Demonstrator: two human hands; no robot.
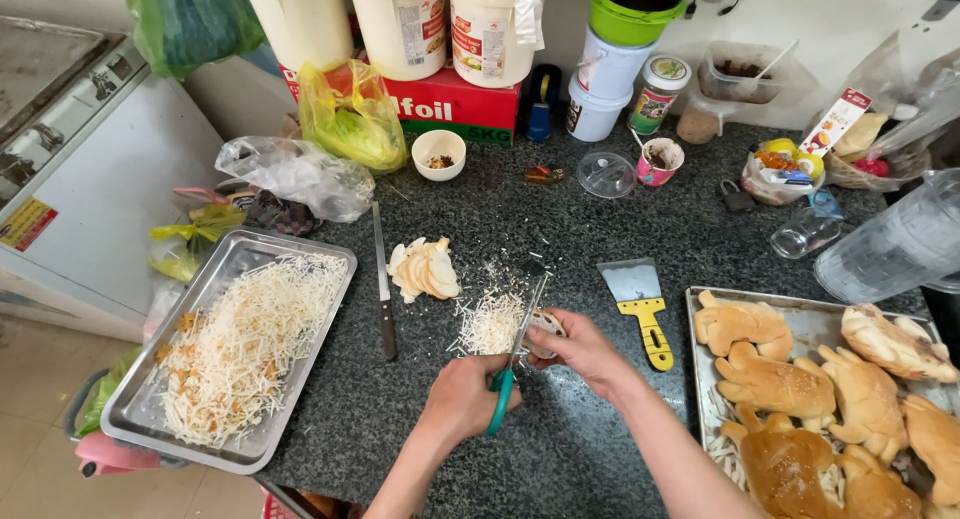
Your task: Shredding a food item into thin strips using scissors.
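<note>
Here the left hand (462, 397) has its fingers closed around the teal-handled steel scissors (512, 364), blades over a small pile of pale shreds (489, 324) on the dark speckled stone bench (560, 229); the right hand (585, 351) pinches a thin pale slice (546, 325) against the blades.

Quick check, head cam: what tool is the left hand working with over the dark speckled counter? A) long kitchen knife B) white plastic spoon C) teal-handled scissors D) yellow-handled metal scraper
C: the left hand grips the teal-handled scissors, blades angled up toward the pale slice pinched in the right hand; the yellow-handled metal scraper and long kitchen knife lie untouched on the counter.
</note>
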